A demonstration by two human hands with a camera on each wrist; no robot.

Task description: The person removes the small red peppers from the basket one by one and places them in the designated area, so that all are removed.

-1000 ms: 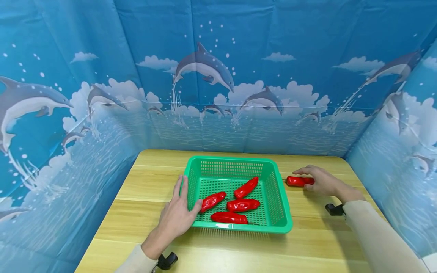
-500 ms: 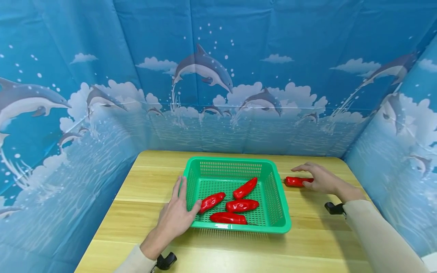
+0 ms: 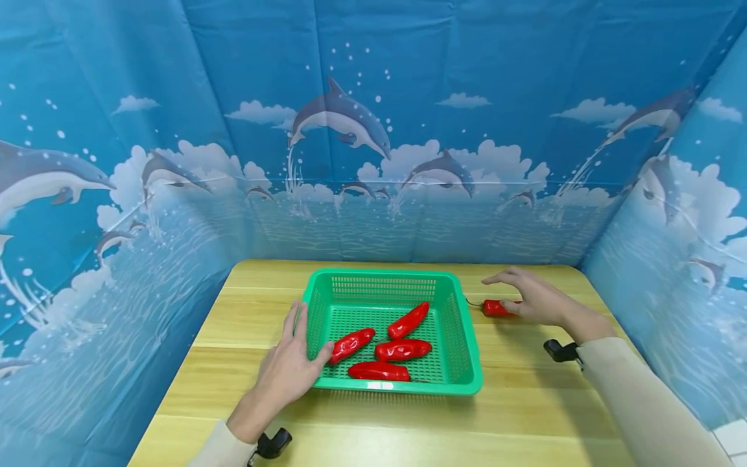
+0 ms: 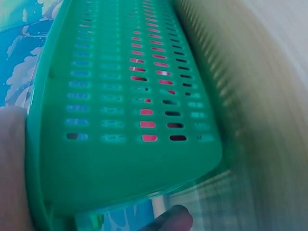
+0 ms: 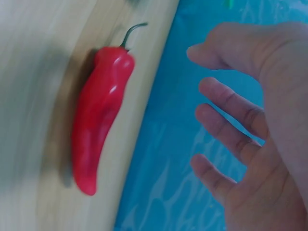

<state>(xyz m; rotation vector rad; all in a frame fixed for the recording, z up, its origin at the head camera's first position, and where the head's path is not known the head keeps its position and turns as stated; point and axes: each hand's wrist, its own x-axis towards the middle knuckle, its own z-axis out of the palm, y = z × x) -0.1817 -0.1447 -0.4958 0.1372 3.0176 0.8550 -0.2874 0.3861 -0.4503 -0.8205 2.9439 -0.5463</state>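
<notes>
My left hand (image 3: 287, 368) lies spread, gripping nothing, at the basket's (image 3: 432, 388) 8 o'clock corner; my right hand (image 3: 537, 299), loosely parted, empty, hovers over the 3 o'clock pepper (image 3: 495, 308): I'd pinch mid-body.

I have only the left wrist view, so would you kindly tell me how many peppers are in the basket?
Observer: The head view shows four peppers in the basket.
Operator: Thank you; is there one outside it?
Observer: Yes, a fifth pepper lies on the table.
Operator: Is the right hand touching that one?
Observer: No, the right wrist view shows a gap between them.
</notes>
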